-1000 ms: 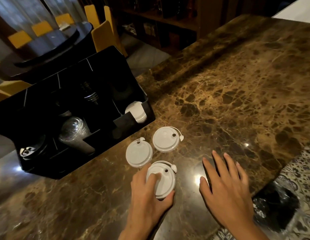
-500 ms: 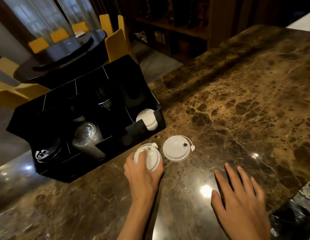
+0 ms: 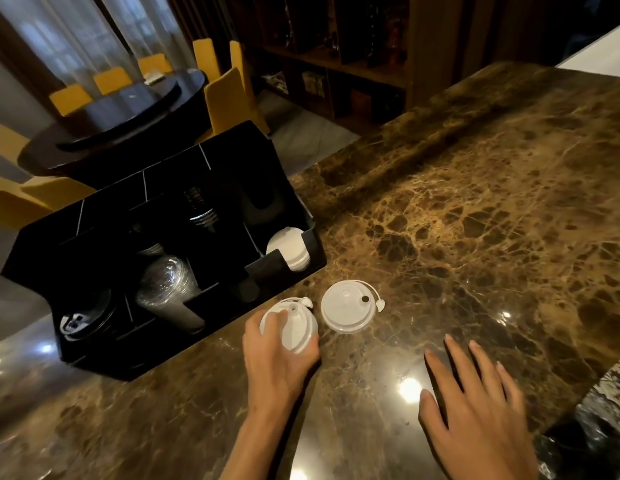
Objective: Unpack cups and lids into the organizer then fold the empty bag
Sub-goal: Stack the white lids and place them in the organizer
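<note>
My left hand (image 3: 279, 358) grips a small stack of white lids (image 3: 294, 327), just in front of the black organizer (image 3: 76, 355). One more white lid (image 3: 348, 310) lies flat on the marble counter to the right of that stack. The organizer's right front slot holds a stack of white lids (image 3: 289, 249); other slots hold clear cups (image 3: 166, 289) and black lids (image 3: 83, 323). With fingers straight and spread, my right hand (image 3: 475, 407) rests flat on the counter, holding nothing. A dark plastic bag (image 3: 585, 441) shows at the lower right, past the counter edge.
The brown marble counter (image 3: 475, 202) stretches away to the right and back. Behind the organizer, off the counter, stand a dark round table (image 3: 121, 112) and yellow chairs (image 3: 229, 98). A wooden shelf (image 3: 336, 64) fills the back wall.
My left hand carried one lid forward onto a second lid and now grips both as a stack near the organizer. The view shifted. My right hand stayed flat.
</note>
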